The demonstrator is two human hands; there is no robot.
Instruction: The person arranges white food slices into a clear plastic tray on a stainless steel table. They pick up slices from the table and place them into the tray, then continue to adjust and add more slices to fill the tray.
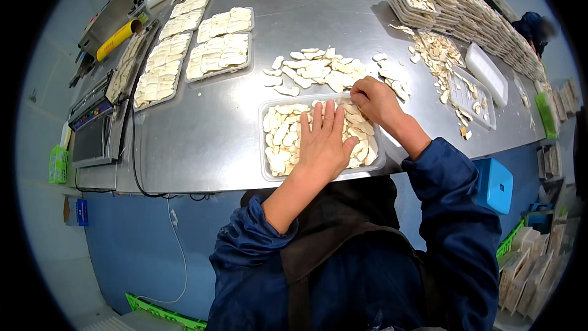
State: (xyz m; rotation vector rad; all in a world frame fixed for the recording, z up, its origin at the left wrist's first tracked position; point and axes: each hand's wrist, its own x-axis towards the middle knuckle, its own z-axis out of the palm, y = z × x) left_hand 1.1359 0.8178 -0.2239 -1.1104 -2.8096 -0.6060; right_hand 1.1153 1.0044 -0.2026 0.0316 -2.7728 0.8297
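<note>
A clear plastic tray (pixel 264 147) stands at the table's near edge in front of me, filled with pale cream slices (pixel 280 135) that look like sliced mushroom. My left hand (pixel 326 144) lies flat on the slices in the middle of the tray, fingers stretched out. At the tray's far right corner is my right hand (pixel 376 105), fingers curled and pressed together. What they hold, if anything, is hidden. Just beyond the tray lies a loose heap of slices (pixel 324 70), and a smaller group (pixel 392 76) lies beyond my right hand.
Filled trays (pixel 219 55) stand in rows at the left, near a scale (pixel 95 138) and a yellow tube (pixel 116 40). At the right are scattered slices (pixel 438 52), a partly filled tray (pixel 471 101), a white lid-like tray (pixel 487 73) and tall tray stacks (pixel 484 15). A black cable (pixel 133 129) crosses the left table edge.
</note>
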